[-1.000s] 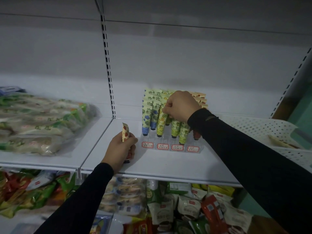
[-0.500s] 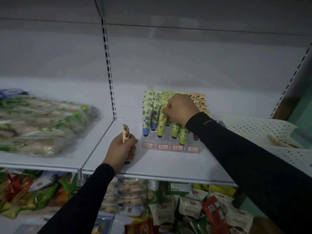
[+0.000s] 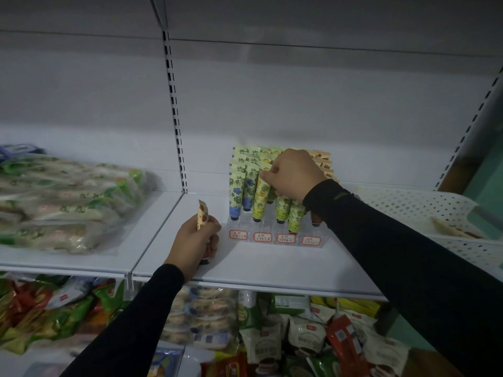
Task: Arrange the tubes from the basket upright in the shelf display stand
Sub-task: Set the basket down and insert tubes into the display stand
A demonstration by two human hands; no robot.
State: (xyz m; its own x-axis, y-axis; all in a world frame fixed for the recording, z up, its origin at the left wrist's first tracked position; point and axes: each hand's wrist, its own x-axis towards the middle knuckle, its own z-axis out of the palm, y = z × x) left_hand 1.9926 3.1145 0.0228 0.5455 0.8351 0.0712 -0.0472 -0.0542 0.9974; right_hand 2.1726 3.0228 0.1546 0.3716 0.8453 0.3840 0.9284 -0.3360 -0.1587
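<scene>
While the shelf [image 3: 272, 268] spans mid-frame, the basket [image 3: 408, 210] sits at right edge, white, perforated, holding at least one tube. Snack bags [image 3: 68, 202] piled at left. Stand [image 3: 275, 235], clear and stepped, centre frame, rows nearly full of upright tubes [image 3: 236, 191], caps down. Right hand [image 3: 296, 178] curled over the green-yellow rows, fingers pinching a tube there. Left hand [image 3: 197, 240] low centre, wrapped around a red-print tube [image 3: 202, 219], crimped end up. Judged: tubes light, soft-walled, slick; squeeze dents them. Grip near the stiff crimp or shoulder, steer cap into slot.
</scene>
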